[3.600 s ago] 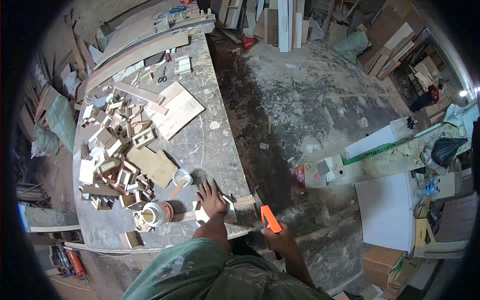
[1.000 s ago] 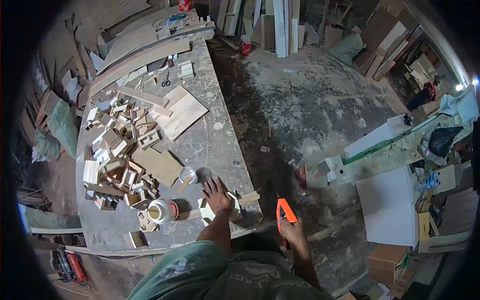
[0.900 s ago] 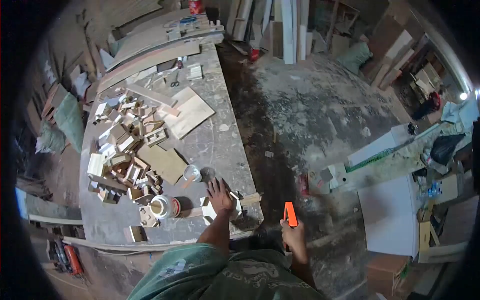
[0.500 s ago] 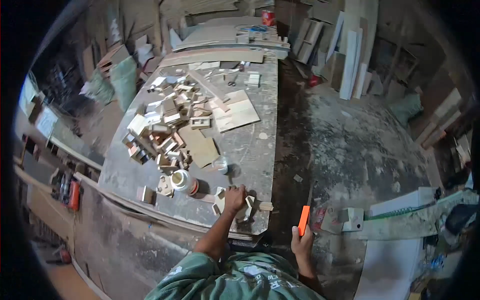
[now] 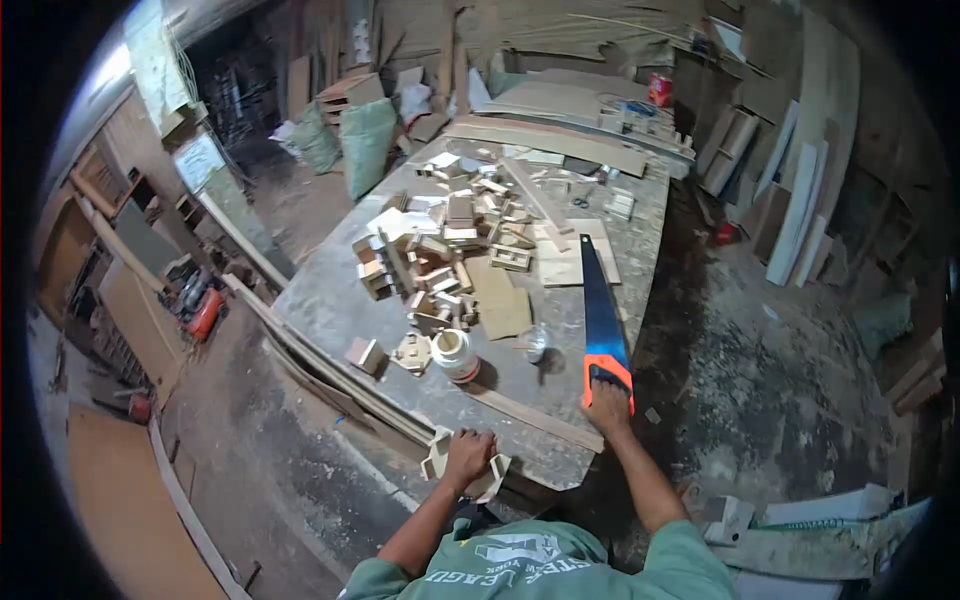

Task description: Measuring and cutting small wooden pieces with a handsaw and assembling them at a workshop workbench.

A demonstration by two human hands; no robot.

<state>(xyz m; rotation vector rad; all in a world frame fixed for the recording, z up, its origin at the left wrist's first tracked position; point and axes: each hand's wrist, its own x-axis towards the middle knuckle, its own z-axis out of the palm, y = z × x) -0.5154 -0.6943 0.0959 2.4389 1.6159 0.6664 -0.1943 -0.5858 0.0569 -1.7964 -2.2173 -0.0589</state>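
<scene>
In my right hand (image 5: 607,408) is a hand saw (image 5: 602,310) with an orange and black handle. Its dark blade points away from me, over the right side of the workbench (image 5: 570,385). My left hand (image 5: 468,458) is closed over a small pale wooden frame (image 5: 487,482) with angled sides, at the bench's near edge; the palm hides its middle. Just beyond lies a thin wooden strip (image 5: 535,417). An open white jar (image 5: 455,355), a clear plastic cup (image 5: 534,344) and a flat wooden piece with notched edges (image 5: 412,352) stand or lie farther on.
Many small wooden boxes (image 5: 440,255) are heaped on the bench's left half. Flat boards (image 5: 505,300) and scissors (image 5: 581,202) lie beside them. Tall planks (image 5: 795,215) lean at the far right. A red power tool (image 5: 205,315) is at the left.
My right hand has swung the saw up and forward from beside the bench to above its right side. My left hand has stayed on the wooden frame, which now sits nearer me. The view has turned left.
</scene>
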